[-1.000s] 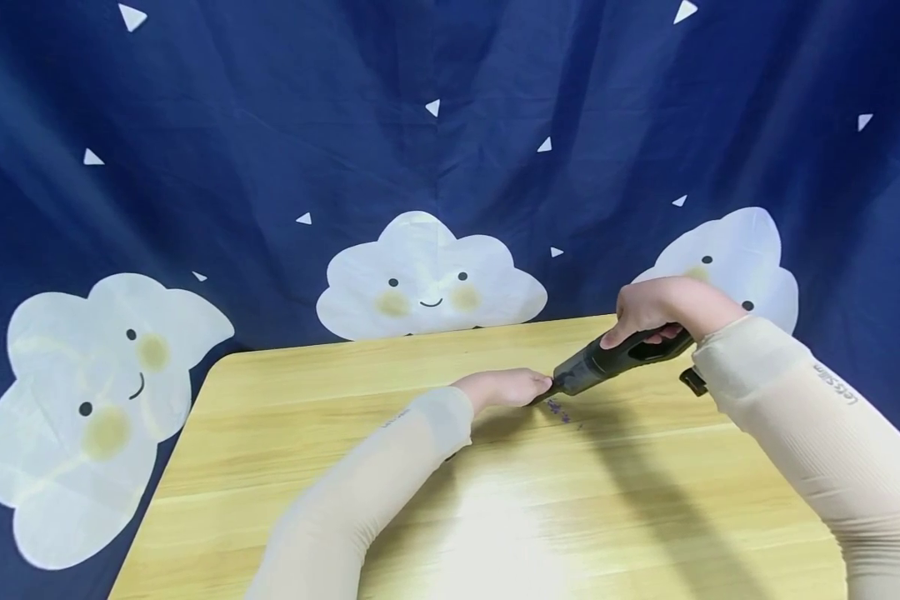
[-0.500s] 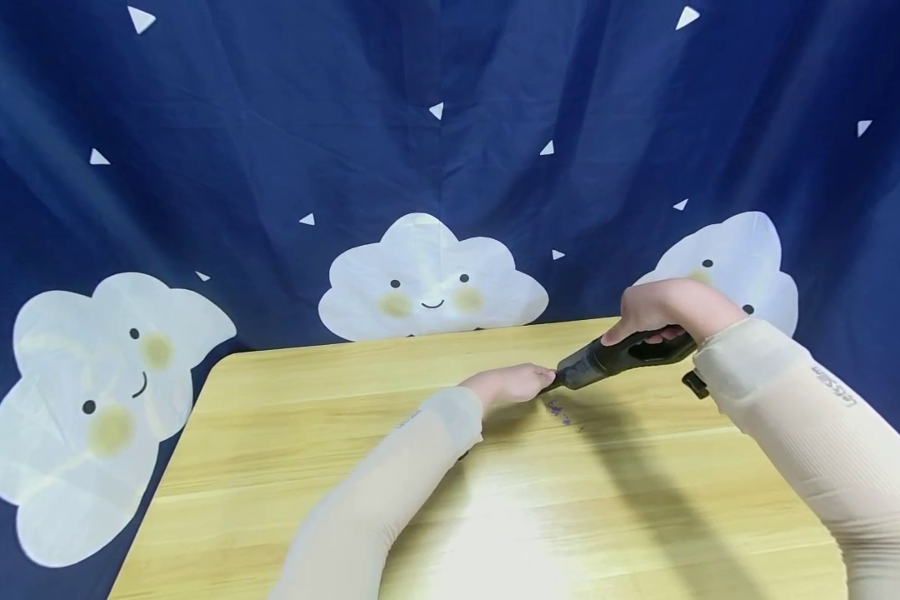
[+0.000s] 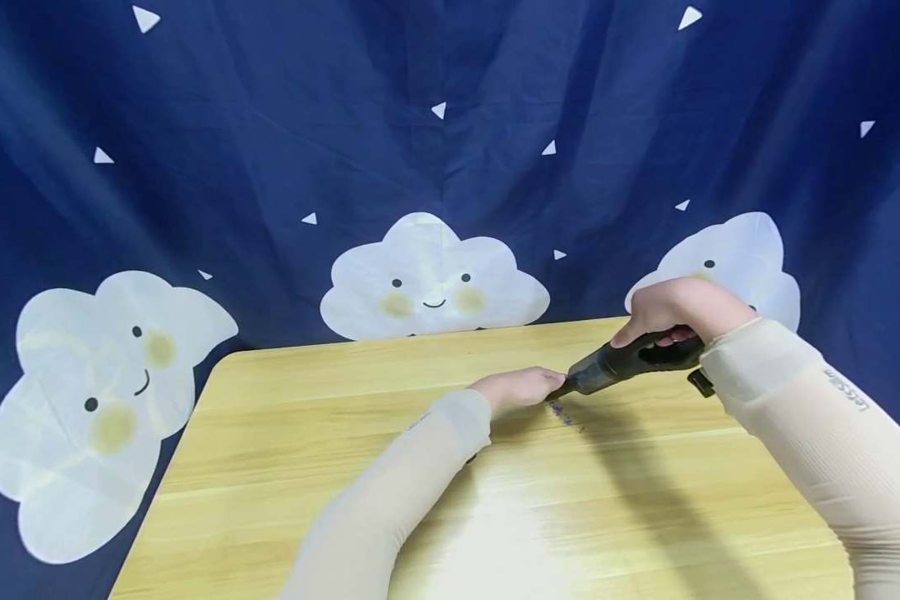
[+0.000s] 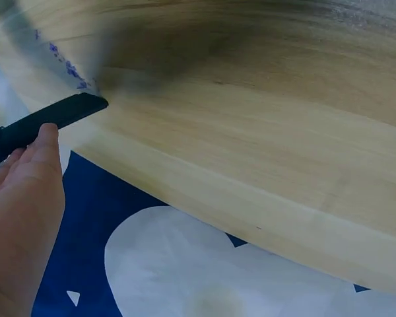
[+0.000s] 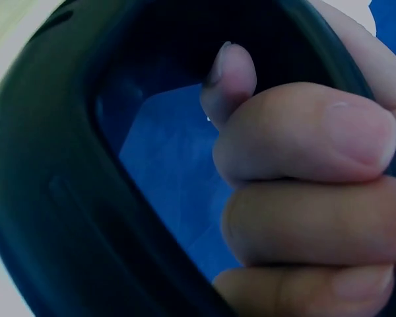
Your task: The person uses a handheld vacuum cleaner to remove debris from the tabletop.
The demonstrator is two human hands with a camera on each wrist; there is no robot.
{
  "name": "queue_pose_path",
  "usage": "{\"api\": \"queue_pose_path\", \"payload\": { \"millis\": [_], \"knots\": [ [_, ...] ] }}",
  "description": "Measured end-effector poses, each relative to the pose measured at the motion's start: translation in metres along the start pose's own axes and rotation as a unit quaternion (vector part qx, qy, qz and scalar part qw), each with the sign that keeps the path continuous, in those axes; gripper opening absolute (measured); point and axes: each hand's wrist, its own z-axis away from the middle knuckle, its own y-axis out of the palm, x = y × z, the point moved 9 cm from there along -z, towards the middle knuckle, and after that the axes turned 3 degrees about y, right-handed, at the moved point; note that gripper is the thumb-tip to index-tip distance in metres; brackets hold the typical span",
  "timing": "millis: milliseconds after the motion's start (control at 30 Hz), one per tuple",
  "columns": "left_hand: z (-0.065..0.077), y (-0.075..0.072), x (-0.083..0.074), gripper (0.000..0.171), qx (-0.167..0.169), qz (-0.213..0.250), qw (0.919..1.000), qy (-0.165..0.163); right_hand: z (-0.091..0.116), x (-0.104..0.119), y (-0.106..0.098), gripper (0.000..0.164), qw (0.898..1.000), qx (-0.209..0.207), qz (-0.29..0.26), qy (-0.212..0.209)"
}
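Observation:
A black handheld vacuum cleaner (image 3: 615,360) slants down to the left over the table. My right hand (image 3: 667,304) grips its loop handle; in the right wrist view the fingers (image 5: 303,132) curl through the opening of the handle (image 5: 46,198). My left hand (image 3: 521,387) holds the narrow nozzle near its tip, and the left wrist view shows the thumb (image 4: 47,135) along the black nozzle (image 4: 59,112). Just by the nozzle's end lies a short line of small purple bits (image 3: 567,420), also visible in the left wrist view as purple crumbs (image 4: 70,69).
The light wood-grain table (image 3: 307,433) fills the lower middle, with a rounded far left corner. Behind it hangs a dark blue curtain (image 3: 270,125) with white clouds. Something small and dark (image 3: 471,458) peeks out beside my left sleeve.
Both hands and the vacuum cleaner have shifted slightly to the right, the nozzle moving with them. My grip on it stays the same, and the purple bits lie about where they were.

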Motion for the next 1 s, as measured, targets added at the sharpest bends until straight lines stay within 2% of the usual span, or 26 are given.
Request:
{"api": "queue_pose_path", "payload": {
  "millis": [200, 300, 433, 633, 833, 1000],
  "knots": [
    [0.002, 0.000, -0.003, 0.052, 0.024, -0.065, 0.9976, 0.003, 0.000, -0.002, 0.005, 0.041, 1.000, 0.022, -0.019, 0.009],
    [0.005, 0.002, -0.003, 0.052, 0.036, -0.071, 0.9968, -0.003, -0.001, -0.001, 0.005, 0.041, 1.000, 0.027, -0.015, 0.006],
    [0.008, 0.003, -0.003, 0.052, 0.042, -0.057, 0.9975, -0.008, -0.001, 0.005, 0.001, 0.041, 1.000, 0.016, 0.014, -0.008],
    [0.009, 0.006, -0.008, 0.051, 0.026, -0.051, 0.9983, 0.014, 0.002, 0.010, -0.004, 0.046, 0.998, 0.001, 0.058, -0.019],
    [0.005, 0.007, -0.004, 0.052, 0.009, -0.005, 0.9999, 0.006, 0.004, 0.011, -0.008, 0.049, 0.997, -0.017, 0.067, -0.025],
    [-0.003, 0.006, 0.000, 0.052, -0.010, -0.033, 0.9992, 0.019, 0.003, 0.008, -0.007, 0.049, 0.998, -0.019, 0.056, -0.017]
  ]
}}
